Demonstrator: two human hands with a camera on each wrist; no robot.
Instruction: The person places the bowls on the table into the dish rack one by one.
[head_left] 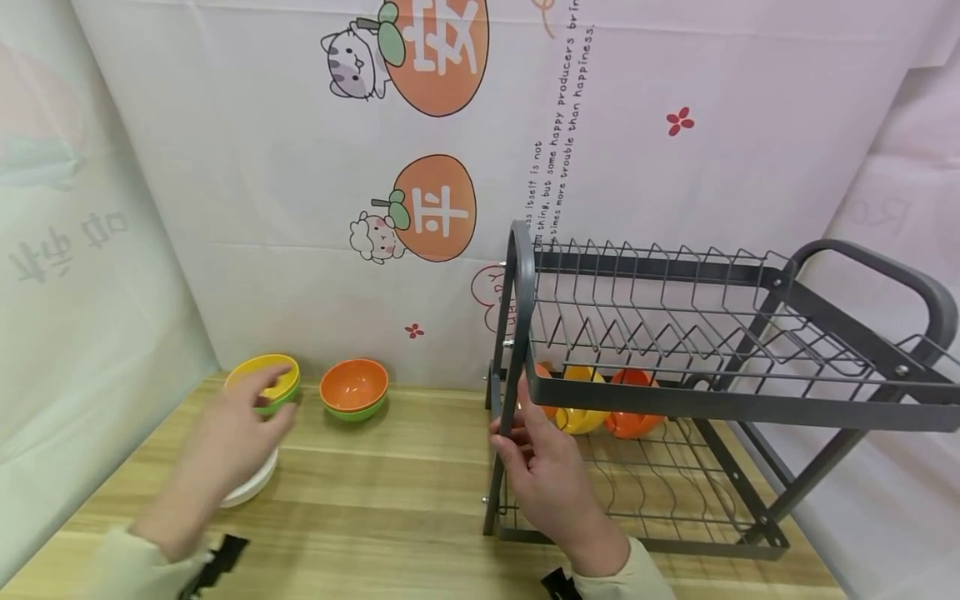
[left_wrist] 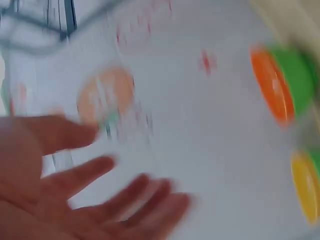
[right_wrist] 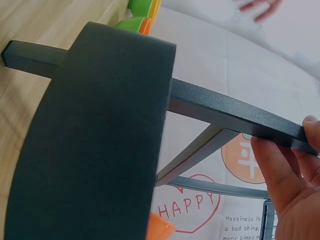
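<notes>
My right hand (head_left: 551,479) holds the left front post of a dark grey two-tier dish rack (head_left: 667,402). In the right wrist view, its thumb and fingers (right_wrist: 282,172) pinch the bar from both sides. My left hand (head_left: 225,433) is in the air at the left, fingers spread and holding nothing; it looks blurred in the left wrist view. Behind it sits a yellow bowl (head_left: 247,364) stacked on a green one, partly hidden by the fingers. Beside that stands an orange bowl (head_left: 354,385) in another green bowl (head_left: 362,413). White dishware (head_left: 253,487) lies partly under the left forearm.
On the rack's lower tier are an orange cup (head_left: 545,390), a yellow cup (head_left: 583,410) and a red-orange cup (head_left: 633,410), partly covered by the upper tier. The wooden tabletop (head_left: 390,508) meets a printed white cloth (head_left: 300,292) behind and at both sides.
</notes>
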